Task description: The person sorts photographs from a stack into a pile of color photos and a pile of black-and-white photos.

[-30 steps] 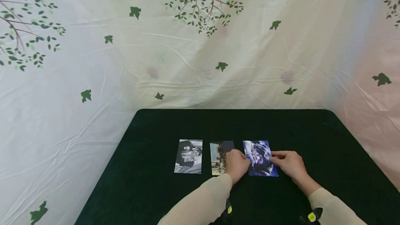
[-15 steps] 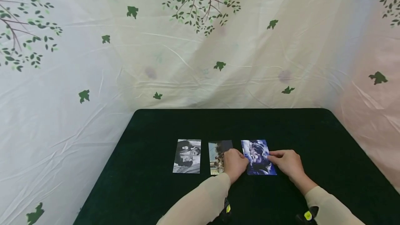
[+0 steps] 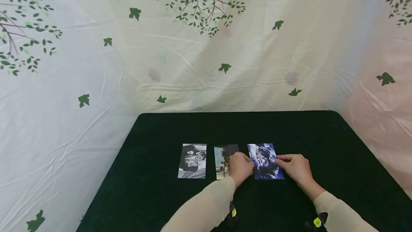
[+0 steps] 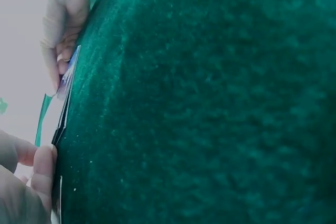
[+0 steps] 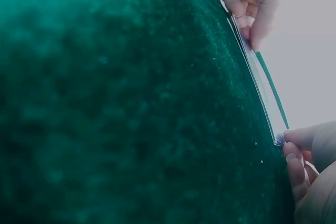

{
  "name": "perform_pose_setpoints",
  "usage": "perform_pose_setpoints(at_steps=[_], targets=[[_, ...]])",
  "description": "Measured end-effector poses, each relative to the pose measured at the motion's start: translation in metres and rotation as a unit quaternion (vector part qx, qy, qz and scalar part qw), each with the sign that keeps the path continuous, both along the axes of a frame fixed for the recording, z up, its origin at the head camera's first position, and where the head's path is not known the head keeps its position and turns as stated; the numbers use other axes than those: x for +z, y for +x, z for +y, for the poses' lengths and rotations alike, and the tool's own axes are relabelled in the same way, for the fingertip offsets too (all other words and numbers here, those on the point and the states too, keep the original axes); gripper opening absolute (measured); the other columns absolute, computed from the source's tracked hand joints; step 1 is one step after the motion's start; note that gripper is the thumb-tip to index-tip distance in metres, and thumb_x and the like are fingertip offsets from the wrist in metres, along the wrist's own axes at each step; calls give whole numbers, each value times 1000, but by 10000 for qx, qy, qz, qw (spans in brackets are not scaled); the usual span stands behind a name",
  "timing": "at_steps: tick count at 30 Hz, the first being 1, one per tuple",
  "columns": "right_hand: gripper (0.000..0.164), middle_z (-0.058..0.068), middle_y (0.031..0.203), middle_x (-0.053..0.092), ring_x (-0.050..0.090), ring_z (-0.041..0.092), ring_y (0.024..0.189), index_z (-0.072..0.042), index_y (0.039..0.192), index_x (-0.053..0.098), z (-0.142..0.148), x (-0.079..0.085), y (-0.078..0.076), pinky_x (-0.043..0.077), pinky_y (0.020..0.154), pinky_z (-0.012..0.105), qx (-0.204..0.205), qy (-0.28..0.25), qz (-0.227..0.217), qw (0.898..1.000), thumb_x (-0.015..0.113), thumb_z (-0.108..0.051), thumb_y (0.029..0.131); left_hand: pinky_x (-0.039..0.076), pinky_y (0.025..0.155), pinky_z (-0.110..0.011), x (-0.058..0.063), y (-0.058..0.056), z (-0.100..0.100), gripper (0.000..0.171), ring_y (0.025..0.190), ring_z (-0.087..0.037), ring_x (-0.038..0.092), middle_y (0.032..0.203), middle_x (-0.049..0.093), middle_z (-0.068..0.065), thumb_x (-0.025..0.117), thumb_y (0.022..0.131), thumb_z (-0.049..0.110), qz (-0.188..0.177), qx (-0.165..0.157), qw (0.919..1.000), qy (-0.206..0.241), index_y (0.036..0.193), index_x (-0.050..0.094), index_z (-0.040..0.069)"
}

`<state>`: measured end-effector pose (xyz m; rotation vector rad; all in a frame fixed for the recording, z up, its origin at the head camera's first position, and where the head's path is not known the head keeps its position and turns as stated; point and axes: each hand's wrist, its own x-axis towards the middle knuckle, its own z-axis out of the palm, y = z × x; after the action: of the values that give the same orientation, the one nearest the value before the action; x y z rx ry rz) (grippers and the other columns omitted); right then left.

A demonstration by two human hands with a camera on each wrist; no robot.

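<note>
Three photo cards lie in a row in the head view. A blue-violet photo card (image 3: pixel 265 162) is at the right, between my two hands. My left hand (image 3: pixel 240 168) pinches its left edge and covers part of the middle photo card (image 3: pixel 222 161), which shows a pale sky and a dark top. My right hand (image 3: pixel 295 168) pinches the right edge with thumb and fingers. Both wrist views show the blue card (image 4: pixel 67 85) edge-on, with several thin layers along its side, like a small stack. The black-and-white photo card (image 3: pixel 192 161) lies apart at the left.
A dark green cloth (image 3: pixel 154 203) covers the table under the cards. Behind it hangs a pale curtain (image 3: pixel 193 81) printed with branches and leaves. Black wrist straps with yellow marks (image 3: pixel 317 222) sit below both sleeves.
The whole head view shifts slightly, moving cards and hands a little leftward together. Both hands stay at the blue card's edges, with no clear change in their hold.
</note>
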<state>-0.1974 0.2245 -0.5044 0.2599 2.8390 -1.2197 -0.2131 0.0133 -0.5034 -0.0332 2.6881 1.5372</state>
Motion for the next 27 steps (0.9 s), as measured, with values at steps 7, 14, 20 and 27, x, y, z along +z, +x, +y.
perform_pose_setpoints(at_steps=[7,14,20,27], targets=[[35,15,115,66,62,22,94,-11,112,71,0,-2,2,51,70,34,32,-172,112,9998,65,-39,91,49,48,-25,13,7,-19,10,48,-9,59,62,62,2,68,88,13,-209,-148,9977,621,78,69,12],[42,13,107,66,65,18,85,-6,120,64,7,4,4,54,70,33,64,-342,256,9991,61,-38,93,49,48,-25,25,15,-64,5,51,-10,58,67,65,-2,67,89,13,26,-244,9963,818,85,68,9],[45,8,101,67,64,18,82,-7,121,63,8,20,11,52,66,31,306,-181,451,9983,60,-43,94,47,57,-27,25,20,-102,13,64,-8,56,72,62,4,71,84,13,764,-26,9968,-214,92,69,3],[44,2,94,67,61,13,79,-9,119,64,-17,42,12,49,65,30,998,219,629,9928,65,-41,90,48,63,-30,23,24,-121,23,72,-12,57,80,62,0,70,86,17,671,-40,9961,-570,102,67,1]])
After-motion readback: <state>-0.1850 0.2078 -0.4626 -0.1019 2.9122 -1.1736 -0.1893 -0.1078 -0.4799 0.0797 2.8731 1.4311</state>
